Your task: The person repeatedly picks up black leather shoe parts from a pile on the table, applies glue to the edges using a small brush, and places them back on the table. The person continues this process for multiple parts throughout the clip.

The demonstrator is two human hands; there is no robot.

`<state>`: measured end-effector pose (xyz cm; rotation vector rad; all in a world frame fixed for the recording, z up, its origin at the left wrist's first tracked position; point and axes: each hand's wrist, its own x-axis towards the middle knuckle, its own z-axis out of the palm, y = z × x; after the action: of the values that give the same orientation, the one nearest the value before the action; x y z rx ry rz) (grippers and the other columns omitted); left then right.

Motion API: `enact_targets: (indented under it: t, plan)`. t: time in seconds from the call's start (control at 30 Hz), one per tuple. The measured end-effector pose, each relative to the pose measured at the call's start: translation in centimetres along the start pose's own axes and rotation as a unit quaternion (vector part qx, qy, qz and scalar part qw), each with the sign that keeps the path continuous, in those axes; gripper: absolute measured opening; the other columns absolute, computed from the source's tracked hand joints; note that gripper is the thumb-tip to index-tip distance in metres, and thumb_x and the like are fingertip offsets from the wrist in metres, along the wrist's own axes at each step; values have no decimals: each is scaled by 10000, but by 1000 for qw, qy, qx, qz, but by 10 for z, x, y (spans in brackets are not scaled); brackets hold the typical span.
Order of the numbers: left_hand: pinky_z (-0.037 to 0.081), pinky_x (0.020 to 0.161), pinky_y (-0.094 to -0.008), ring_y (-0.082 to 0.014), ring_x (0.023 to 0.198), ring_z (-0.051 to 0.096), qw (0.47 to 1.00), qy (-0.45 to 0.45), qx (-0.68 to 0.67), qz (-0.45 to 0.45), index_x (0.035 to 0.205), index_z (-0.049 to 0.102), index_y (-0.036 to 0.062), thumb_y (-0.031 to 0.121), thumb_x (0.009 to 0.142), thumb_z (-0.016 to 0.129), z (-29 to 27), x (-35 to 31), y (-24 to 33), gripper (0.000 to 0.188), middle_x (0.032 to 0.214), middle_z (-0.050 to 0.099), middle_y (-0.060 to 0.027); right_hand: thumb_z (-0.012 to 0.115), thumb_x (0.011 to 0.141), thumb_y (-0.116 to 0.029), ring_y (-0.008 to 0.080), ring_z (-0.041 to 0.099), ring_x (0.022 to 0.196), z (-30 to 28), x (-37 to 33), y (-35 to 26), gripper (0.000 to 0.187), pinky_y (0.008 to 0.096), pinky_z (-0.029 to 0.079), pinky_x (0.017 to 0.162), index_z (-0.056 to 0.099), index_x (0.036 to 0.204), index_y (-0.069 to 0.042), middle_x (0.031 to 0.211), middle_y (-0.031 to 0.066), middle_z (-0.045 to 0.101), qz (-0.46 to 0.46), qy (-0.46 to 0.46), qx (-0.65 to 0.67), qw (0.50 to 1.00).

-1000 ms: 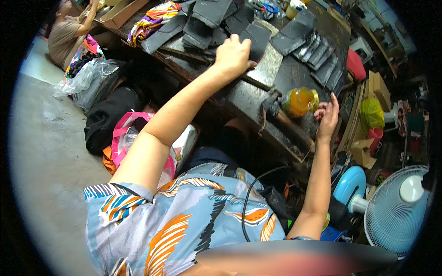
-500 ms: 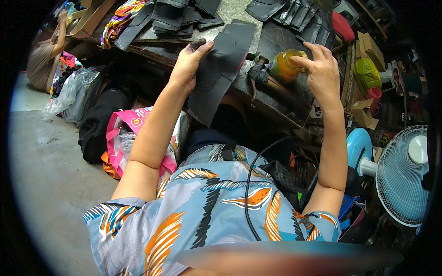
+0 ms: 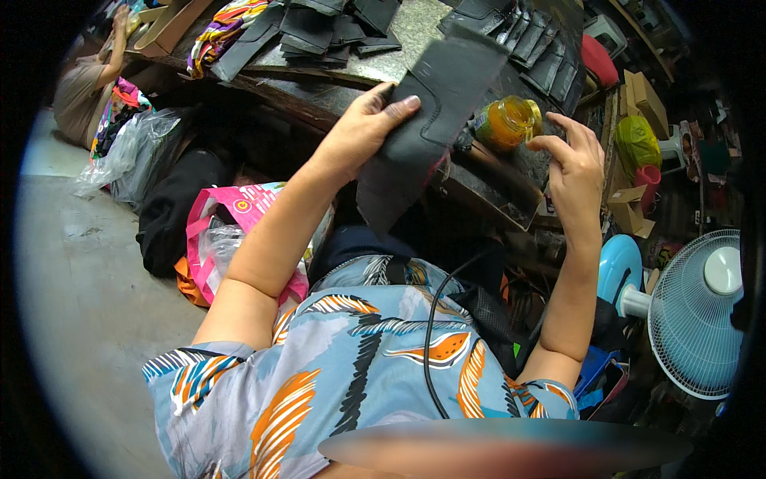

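Observation:
My left hand (image 3: pixel 369 128) grips a flat black leather-like piece (image 3: pixel 427 112), thumb on top and fingers underneath. The piece is held up at a slant beyond the table's near edge, with a curved stitched-looking line and a reddish streak along one edge. To the right, my right hand (image 3: pixel 573 164) hangs beside a glass jar (image 3: pixel 504 124) holding yellow-orange stuff. Its thumb and forefinger are bent and apart near the jar's mouth, and I see nothing between them. The jar sits tilted in the picture on the dark work surface.
Stacks of black pieces (image 3: pixel 315 36) lie on the table (image 3: pixel 419 24), and more black pieces (image 3: pixel 542 48) overlap at the far right. A patterned cloth (image 3: pixel 219 36) hangs at the left. Pink bag (image 3: pixel 211 231) and fan (image 3: pixel 694 311) flank me. Another person (image 3: pixel 80 104) sits far left.
My left hand has moved right with the black piece, which is turned and raised. My right hand has come down and slightly right, its fingers now lower beside the jar.

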<state>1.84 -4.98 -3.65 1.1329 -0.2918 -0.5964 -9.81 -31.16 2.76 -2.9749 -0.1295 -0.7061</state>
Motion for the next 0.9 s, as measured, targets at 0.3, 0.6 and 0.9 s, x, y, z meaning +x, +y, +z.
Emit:
enact_targets:
  t: [0.3, 0.6, 0.9]
  plan:
    - [563, 748, -246, -119, 850, 671, 998, -11, -18, 65, 1192, 568, -49, 120, 956, 630, 24, -21, 8, 297, 1041, 683, -97, 516, 886, -84, 180, 575, 1064, 10, 7, -25, 516, 295, 444, 968, 543, 1401, -92, 1190, 93, 590, 52, 16, 492, 869]
    - [570, 764, -255, -128, 860, 674, 996, -22, -36, 81, 1188, 576, -52, 103, 943, 644, 30, -30, 16, 298, 1049, 683, -109, 499, 911, -100, 177, 563, 1082, 34, 4, -17, 482, 315, 446, 984, 554, 1389, -112, 1195, 84, 589, 58, 44, 465, 882]
    - [577, 754, -261, -136, 855, 683, 995, -28, -29, 86, 1192, 572, -48, 108, 937, 651, 32, -32, 22, 309, 1040, 685, -111, 486, 927, -96, 144, 563, 1054, 30, 5, -19, 436, 299, 453, 968, 581, 1352, -106, 1195, 69, 595, 85, 24, 516, 852]
